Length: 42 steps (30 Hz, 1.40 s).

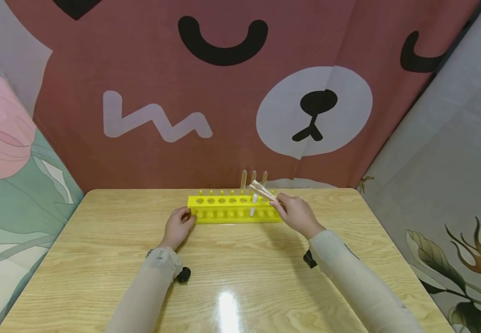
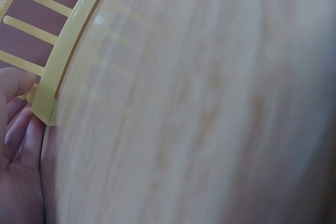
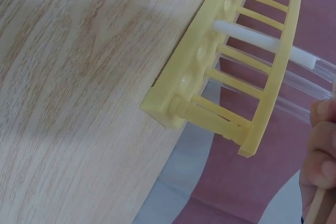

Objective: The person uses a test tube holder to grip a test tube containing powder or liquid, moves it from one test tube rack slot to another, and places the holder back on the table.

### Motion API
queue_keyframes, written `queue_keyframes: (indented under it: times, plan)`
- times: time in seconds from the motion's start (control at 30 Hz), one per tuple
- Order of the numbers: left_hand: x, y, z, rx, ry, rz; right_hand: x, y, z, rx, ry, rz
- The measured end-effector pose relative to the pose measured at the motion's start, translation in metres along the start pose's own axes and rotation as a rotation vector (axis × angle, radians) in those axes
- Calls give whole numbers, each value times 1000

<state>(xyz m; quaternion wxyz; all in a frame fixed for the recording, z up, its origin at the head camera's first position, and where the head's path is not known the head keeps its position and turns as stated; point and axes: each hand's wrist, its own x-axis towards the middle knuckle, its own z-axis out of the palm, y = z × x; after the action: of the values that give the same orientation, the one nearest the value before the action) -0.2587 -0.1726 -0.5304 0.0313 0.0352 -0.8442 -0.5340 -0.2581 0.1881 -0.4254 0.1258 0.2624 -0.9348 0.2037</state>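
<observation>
A yellow test tube rack [image 1: 223, 220] stands on the table. My left hand [image 1: 178, 226] holds its left end; in the left wrist view the thumb and fingers [image 2: 23, 135] lie around the end post. In my right hand [image 1: 296, 213] is a wooden test tube clamp [image 1: 262, 189], slanting up and left above the rack's right half. A clear test tube with white contents [image 3: 252, 36] passes through a rack hole below the clamp. Whether the clamp's jaws touch the tube cannot be made out. Clear tubes [image 1: 244, 179] stick up behind the rack's right part.
The wood-grain table [image 1: 240, 259] reaches a curtain with a bear print [image 1: 223, 157] at the back. Patterned cloth [image 1: 452, 185] hangs on both sides. Dark wrist cameras [image 1: 184, 274] sit below each wrist.
</observation>
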Motion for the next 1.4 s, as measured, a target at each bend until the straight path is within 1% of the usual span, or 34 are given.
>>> queue_keyframes:
  times: [0.2, 0.5, 0.93, 1.07, 1.4]
  plan:
    - [1, 0, 0, 3, -2, 1, 0, -3, 0, 8, -14, 7]
    - [0, -1, 0, 2, -2, -4, 2, -3, 1, -11, -38, 15]
    - [-1, 0, 0, -4, -2, 9, 1, -2, 0, -4, -43, 22]
    - [-1, 0, 0, -1, 6, 19, 1, -1, 1, 2, -47, 34]
    - [0, -3, 1, 4, 14, 20, 1, -1, 3, 37, -63, 57]
